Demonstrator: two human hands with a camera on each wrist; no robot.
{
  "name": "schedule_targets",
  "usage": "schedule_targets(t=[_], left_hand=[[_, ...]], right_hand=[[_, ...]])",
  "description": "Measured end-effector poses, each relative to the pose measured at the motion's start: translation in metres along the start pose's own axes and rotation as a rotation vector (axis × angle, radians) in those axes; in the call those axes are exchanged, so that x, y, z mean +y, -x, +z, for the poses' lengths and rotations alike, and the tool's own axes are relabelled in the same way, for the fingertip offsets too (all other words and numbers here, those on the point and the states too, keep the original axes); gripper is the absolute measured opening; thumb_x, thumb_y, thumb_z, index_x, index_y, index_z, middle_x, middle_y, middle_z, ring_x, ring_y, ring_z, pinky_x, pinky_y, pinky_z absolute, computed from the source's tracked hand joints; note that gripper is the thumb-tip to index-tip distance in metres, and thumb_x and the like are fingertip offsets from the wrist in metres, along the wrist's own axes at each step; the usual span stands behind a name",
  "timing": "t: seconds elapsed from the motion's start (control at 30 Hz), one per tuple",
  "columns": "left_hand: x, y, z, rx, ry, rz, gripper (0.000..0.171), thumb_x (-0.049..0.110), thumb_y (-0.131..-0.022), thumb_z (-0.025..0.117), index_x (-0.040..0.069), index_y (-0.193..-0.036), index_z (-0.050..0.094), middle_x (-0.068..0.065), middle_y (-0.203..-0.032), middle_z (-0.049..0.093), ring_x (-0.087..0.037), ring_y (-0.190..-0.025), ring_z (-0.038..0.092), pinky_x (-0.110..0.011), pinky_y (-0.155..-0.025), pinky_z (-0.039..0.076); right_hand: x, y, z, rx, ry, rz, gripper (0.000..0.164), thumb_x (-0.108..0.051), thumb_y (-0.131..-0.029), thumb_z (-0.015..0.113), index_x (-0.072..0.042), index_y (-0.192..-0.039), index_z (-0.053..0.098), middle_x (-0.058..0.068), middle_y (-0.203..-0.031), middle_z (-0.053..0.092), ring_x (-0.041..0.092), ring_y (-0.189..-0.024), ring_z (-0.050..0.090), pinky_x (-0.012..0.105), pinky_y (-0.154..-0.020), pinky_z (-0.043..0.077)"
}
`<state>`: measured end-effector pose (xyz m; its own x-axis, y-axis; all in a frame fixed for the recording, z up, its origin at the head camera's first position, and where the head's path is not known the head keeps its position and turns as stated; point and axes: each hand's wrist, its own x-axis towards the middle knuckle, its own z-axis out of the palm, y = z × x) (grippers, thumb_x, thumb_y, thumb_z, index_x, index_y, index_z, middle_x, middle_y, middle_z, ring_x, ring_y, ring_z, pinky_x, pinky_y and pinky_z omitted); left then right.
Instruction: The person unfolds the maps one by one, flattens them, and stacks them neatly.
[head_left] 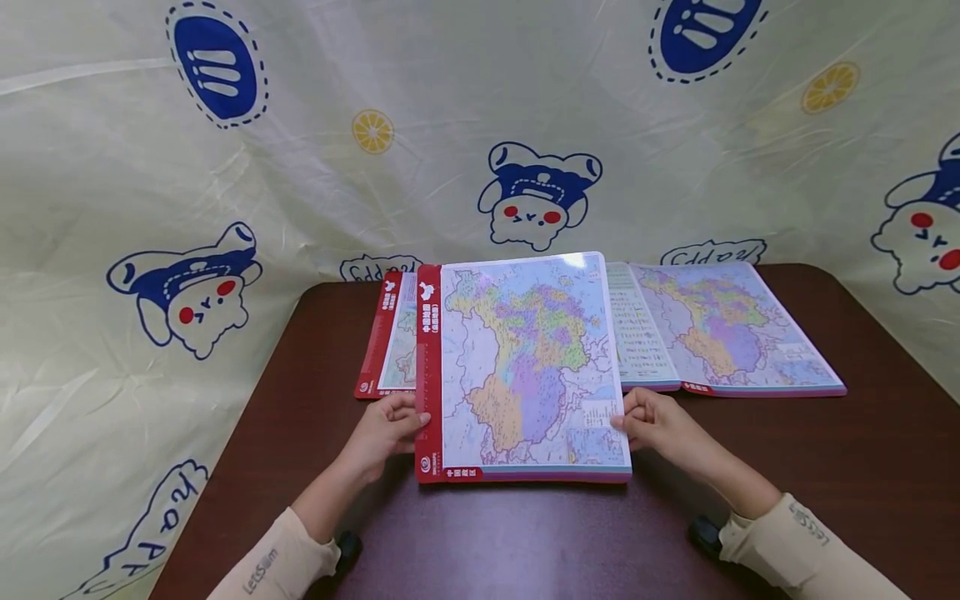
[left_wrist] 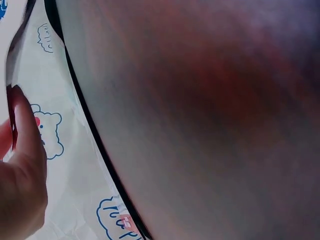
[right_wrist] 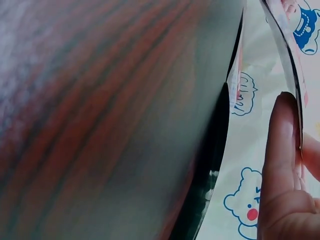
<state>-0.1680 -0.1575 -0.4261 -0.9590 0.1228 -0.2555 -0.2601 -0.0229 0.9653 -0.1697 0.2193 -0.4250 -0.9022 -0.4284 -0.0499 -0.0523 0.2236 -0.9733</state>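
Note:
In the head view, a laminated map of China with a red strip down its left side is held up in front of the body, tilted toward the camera. My left hand pinches its left edge low down, thumb on the front. At the lower right edge, my right hand pinches it the same way. Both wrist views show the map edge-on as a thin sheet, between thumb and fingers of the left hand and of the right hand.
Behind the held map, a second red-edged map lies on the brown table, partly covered. To the right lies an opened map with a text panel beside it. A cartoon-printed cloth hangs behind the table.

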Motion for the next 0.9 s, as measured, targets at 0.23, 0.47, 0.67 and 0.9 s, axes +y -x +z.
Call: schedule_targets(t=[0.23,0.47,0.67,0.9], left_hand=[[0.000,-0.001,-0.001,0.028,0.024,0.020,0.013,0.001,-0.084,0.059,-0.004,-0.096,0.056,-0.010,-0.082,0.065,-0.018,-0.067,0.061,-0.034,-0.059,0.053],[0.002,-0.001,-0.004,-0.027,0.100,0.047,0.007,-0.004,-0.085,0.055,0.001,-0.090,0.055,-0.004,-0.077,0.064,-0.014,-0.063,0.060,-0.029,-0.055,0.052],[0.005,-0.001,-0.004,-0.070,0.165,0.066,0.012,-0.004,-0.087,0.052,0.008,-0.087,0.055,-0.002,-0.078,0.063,-0.013,-0.064,0.061,-0.028,-0.056,0.052],[0.008,-0.002,-0.004,-0.079,0.176,0.072,0.016,-0.004,-0.088,0.050,0.011,-0.084,0.055,-0.002,-0.078,0.063,-0.014,-0.065,0.061,-0.029,-0.057,0.053]], right_hand=[[-0.001,0.000,-0.004,0.008,0.001,0.015,0.024,-0.010,-0.091,0.053,0.013,-0.096,0.044,0.018,-0.086,0.061,0.019,-0.077,0.062,0.036,-0.065,0.053],[-0.006,0.000,-0.009,0.000,-0.021,0.034,0.030,-0.012,-0.092,0.052,0.016,-0.103,0.046,0.018,-0.093,0.063,0.020,-0.079,0.063,0.036,-0.067,0.053],[-0.010,0.001,-0.011,0.070,-0.024,0.043,0.029,-0.013,-0.089,0.056,0.013,-0.098,0.047,0.015,-0.086,0.062,0.020,-0.076,0.063,0.039,-0.063,0.053],[-0.015,0.001,-0.013,0.148,0.021,0.033,0.027,-0.013,-0.087,0.059,0.010,-0.096,0.049,0.013,-0.082,0.061,0.019,-0.069,0.062,0.037,-0.057,0.053]])
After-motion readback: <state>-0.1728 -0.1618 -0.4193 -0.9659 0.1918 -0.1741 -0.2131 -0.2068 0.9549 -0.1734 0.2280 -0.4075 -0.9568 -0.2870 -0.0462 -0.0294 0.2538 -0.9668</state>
